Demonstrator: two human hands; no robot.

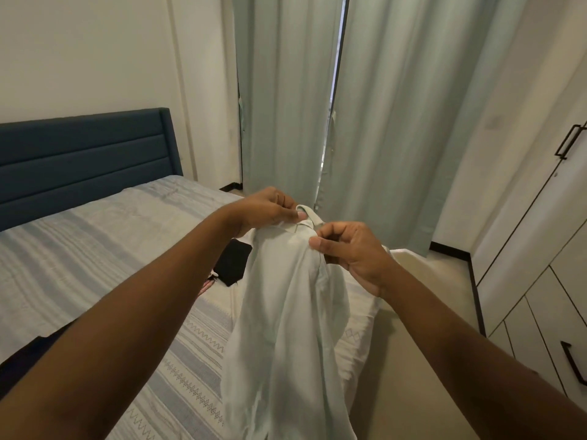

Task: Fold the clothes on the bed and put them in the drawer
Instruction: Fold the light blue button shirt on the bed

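Left hand (265,208) and right hand (353,254) each pinch the collar (305,218) of a pale shirt (286,315) hanging over the bed (95,249)

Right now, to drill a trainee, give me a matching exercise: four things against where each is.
1 pale mint collared shirt
2 black cloth garment
3 dark blue padded headboard
4 black metal bar handle

a on white wardrobe door
b upright against cream wall
c pinched by left hand and right hand
d lying on striped bedspread

Pairs: 1-c, 2-d, 3-b, 4-a
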